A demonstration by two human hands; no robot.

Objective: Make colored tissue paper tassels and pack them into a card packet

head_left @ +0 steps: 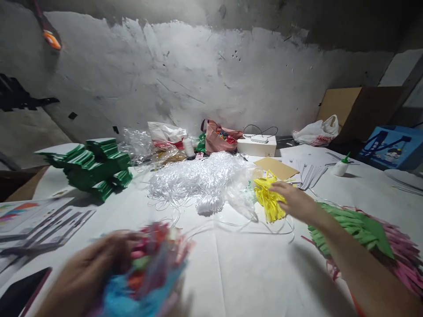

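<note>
In the lower left, my left hand is closed on a bunch of colourful paper strips, blue, red, pink and green, blurred by motion. My right hand reaches across to the bundle of yellow ribbons, its fingers apart at the bundle's right side. Whether the fingertips touch the ribbons I cannot tell. Left of that bundle lies a large heap of white ribbon, with a clear plastic bag between them. Under my right forearm are green fringed paper strips and pink ones.
Stacked green-edged pieces stand at the left above printed sheets and a phone. A glue bottle, a brown card and a blue box are on the right. A pink bag and a white box line the wall.
</note>
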